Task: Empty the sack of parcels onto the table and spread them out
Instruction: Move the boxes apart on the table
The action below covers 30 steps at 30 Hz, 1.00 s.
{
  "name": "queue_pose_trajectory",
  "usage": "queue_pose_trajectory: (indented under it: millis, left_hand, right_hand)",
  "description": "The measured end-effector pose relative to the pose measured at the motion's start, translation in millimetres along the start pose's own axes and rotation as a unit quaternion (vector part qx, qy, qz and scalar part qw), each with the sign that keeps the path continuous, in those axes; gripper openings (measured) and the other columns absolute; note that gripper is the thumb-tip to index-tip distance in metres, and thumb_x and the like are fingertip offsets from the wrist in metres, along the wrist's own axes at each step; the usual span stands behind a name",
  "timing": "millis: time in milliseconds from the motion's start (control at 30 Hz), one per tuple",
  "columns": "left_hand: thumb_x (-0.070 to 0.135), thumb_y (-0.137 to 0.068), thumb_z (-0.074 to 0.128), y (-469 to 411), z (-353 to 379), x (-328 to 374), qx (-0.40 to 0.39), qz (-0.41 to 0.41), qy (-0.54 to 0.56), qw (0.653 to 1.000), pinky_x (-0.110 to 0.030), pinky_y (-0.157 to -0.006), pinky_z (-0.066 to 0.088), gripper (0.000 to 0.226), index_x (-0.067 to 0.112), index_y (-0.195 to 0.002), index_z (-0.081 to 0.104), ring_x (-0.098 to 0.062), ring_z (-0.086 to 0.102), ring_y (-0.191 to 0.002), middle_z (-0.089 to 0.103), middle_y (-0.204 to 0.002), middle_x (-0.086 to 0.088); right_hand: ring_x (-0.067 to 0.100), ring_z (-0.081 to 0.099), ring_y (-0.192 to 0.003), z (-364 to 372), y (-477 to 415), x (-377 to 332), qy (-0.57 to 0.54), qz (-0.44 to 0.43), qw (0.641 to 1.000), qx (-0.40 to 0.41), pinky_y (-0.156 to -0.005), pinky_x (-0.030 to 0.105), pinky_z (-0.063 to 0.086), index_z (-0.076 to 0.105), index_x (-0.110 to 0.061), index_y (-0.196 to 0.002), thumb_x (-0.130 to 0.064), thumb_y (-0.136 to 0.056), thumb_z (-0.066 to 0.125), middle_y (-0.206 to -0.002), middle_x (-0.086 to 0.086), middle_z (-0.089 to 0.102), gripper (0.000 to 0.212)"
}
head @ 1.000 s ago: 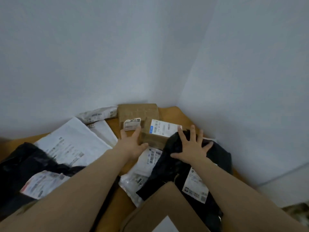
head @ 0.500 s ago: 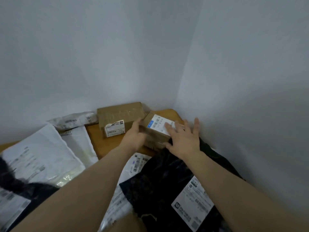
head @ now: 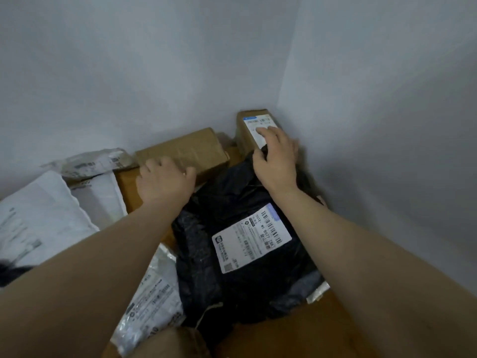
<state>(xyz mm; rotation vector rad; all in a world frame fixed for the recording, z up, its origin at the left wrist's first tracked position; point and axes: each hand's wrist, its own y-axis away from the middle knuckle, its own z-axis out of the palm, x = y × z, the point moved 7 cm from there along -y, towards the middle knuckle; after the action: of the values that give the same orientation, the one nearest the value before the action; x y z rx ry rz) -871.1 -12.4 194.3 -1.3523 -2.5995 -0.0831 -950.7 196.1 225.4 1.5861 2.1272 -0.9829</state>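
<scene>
A small cardboard box [head: 249, 125] with a white label sits in the far corner where the two walls meet. My right hand [head: 276, 161] lies palm down on its near end, fingers spread over the label. A larger brown box [head: 185, 148] lies left of it against the back wall. My left hand [head: 165, 179] rests flat on that box's near left corner, gripping nothing. Below both hands a black poly parcel [head: 206, 244] with a white label lies on the wooden table [head: 296, 329]. No sack shows.
White mailers [head: 38, 215] overlap at the left, with a crinkled grey bag [head: 90, 164] behind them by the wall. A clear-and-white bag [head: 149, 290] lies under my left forearm. A brown cardboard piece [head: 178, 342] pokes in at the bottom edge. Walls close the back and right.
The small labelled box has slid from between both hands into the far right corner under my right hand. My left hand has let go of it and moved left onto the larger box.
</scene>
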Motion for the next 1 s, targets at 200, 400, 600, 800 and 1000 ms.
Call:
queue_pose_trajectory:
  millis: [200,400,600,800,1000]
  left_hand:
    - [0.080,-0.077,0.040,83,43,45,-0.350,0.063,0.147,0.923,-0.045,-0.117,0.015,0.088,0.038,-0.151,0.016,-0.032,0.004,-0.146,0.003,-0.159,-0.007]
    - [0.073,-0.083,0.041,118,23,51,-0.355,0.062,0.177,0.916,-0.042,-0.115,0.021,0.082,0.037,-0.151,0.012,-0.030,0.010,-0.146,0.004,-0.160,-0.005]
    - [0.084,-0.075,0.036,166,-2,16,-0.360,0.092,0.011,0.928,-0.054,-0.115,0.017,0.097,0.032,-0.152,0.008,-0.040,0.007,-0.144,0.009,-0.158,-0.015]
    - [0.086,-0.055,0.058,261,-9,-35,-0.348,0.074,-0.061,0.932,-0.069,-0.110,0.003,0.132,0.031,-0.149,-0.017,-0.036,-0.028,-0.141,-0.026,-0.155,-0.015]
    - [0.066,-0.071,0.062,304,-9,-99,-0.306,0.060,0.018,0.950,-0.063,-0.113,0.009,0.125,0.025,-0.144,-0.031,-0.034,-0.020,-0.144,-0.022,-0.157,-0.012]
  right_hand:
    - [0.036,0.041,-0.128,-10,69,16,0.175,0.102,0.932,-0.300,-0.106,0.046,0.037,0.038,-0.028,-0.140,-0.028,-0.086,0.061,-0.139,0.015,0.033,0.059]
    - [0.022,0.052,-0.114,-81,114,21,0.065,0.149,0.977,-0.139,-0.095,0.031,0.044,0.056,-0.020,-0.125,-0.007,-0.090,0.051,-0.131,0.005,0.047,0.037]
    - [0.033,0.048,-0.117,-132,198,53,0.235,0.278,0.903,-0.231,-0.093,0.040,0.046,0.044,-0.016,-0.132,-0.023,-0.088,0.059,-0.135,0.016,0.033,0.047]
    - [0.036,-0.014,-0.145,-111,286,18,0.306,0.092,0.900,-0.296,-0.114,0.058,-0.001,0.006,-0.038,-0.150,-0.051,-0.091,0.047,-0.157,0.009,-0.022,0.073]
    - [0.033,0.004,-0.146,-78,374,18,0.359,0.138,0.839,-0.385,-0.116,0.059,-0.003,0.039,-0.026,-0.142,-0.032,-0.095,0.040,-0.159,0.010,0.013,0.047]
